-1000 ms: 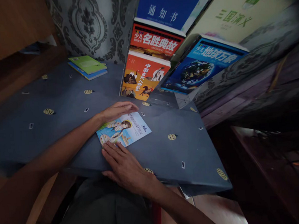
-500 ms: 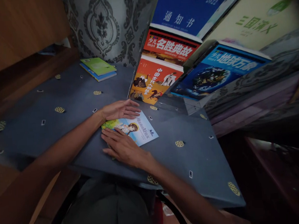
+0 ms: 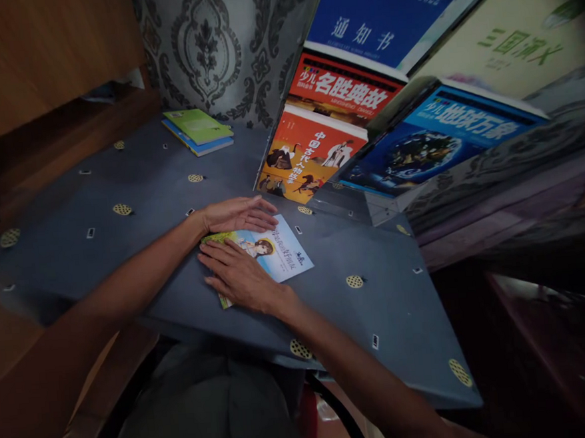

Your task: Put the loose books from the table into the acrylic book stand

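A thin paperback book (image 3: 290, 249) with a drawn child in a yellow hat on its pale blue cover lies closed on the table, turned sideways to me. My left hand (image 3: 239, 215) rests along its far edge, fingers stretched out to the right. Across the near part of the cover lies my right hand (image 3: 241, 276), flat with its fingers pointing left. Both hands touch the book and neither grips it. Part of the cover is hidden under the hands.
On the grey pineapple-print tablecloth (image 3: 399, 318), a green book (image 3: 200, 124) lies on a blue one (image 3: 207, 147) at the back left. A clear display rack (image 3: 382, 211) holds several upright books, among them an orange one (image 3: 313, 157) and a blue one (image 3: 422, 150).
The view has shifted slightly, so everything sits a little further right. My hands stay on the book, almost unmoved; a bit more of its near left corner shows.
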The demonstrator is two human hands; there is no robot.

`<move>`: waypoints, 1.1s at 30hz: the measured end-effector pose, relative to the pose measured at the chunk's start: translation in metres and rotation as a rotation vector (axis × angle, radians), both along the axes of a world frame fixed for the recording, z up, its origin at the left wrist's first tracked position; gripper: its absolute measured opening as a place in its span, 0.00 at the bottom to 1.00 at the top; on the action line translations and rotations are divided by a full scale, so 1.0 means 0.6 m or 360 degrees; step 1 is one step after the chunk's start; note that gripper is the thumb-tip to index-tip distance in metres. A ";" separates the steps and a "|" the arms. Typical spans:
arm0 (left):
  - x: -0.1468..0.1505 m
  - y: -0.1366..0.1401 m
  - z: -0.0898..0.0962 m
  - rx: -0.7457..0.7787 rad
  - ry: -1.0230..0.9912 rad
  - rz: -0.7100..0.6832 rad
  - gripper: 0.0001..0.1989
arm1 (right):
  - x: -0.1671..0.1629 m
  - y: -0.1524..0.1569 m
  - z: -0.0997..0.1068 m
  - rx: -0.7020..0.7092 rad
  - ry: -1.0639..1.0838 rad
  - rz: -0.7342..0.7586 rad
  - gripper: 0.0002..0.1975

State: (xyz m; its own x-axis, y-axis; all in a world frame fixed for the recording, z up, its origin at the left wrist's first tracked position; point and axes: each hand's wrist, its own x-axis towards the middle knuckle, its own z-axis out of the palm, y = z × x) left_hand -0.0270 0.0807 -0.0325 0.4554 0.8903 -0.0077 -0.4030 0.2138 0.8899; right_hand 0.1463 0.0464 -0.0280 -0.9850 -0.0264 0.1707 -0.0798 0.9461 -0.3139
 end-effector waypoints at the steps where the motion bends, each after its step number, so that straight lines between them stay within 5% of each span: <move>1: 0.000 0.001 -0.001 -0.0001 0.0004 0.0001 0.21 | 0.006 -0.005 0.001 -0.0002 -0.0009 0.0003 0.22; 14: -0.001 0.002 -0.005 0.0008 0.0039 0.0022 0.21 | 0.107 -0.059 0.003 -0.0082 -0.0071 0.0069 0.22; 19: 0.009 -0.007 0.008 0.0094 0.0163 0.0230 0.23 | 0.138 -0.070 0.012 -0.0163 -0.0116 0.0101 0.21; 22: 0.012 -0.011 0.020 0.0203 0.0601 0.0399 0.24 | 0.152 -0.073 0.013 -0.0192 -0.0121 0.0126 0.21; 28: 0.005 -0.030 0.044 0.0606 0.1984 0.0617 0.20 | 0.169 -0.075 0.017 -0.0244 -0.0121 0.0132 0.21; 33: 0.009 -0.035 0.057 0.0513 0.2299 0.0449 0.21 | 0.169 -0.074 0.021 -0.0266 -0.0121 0.0115 0.20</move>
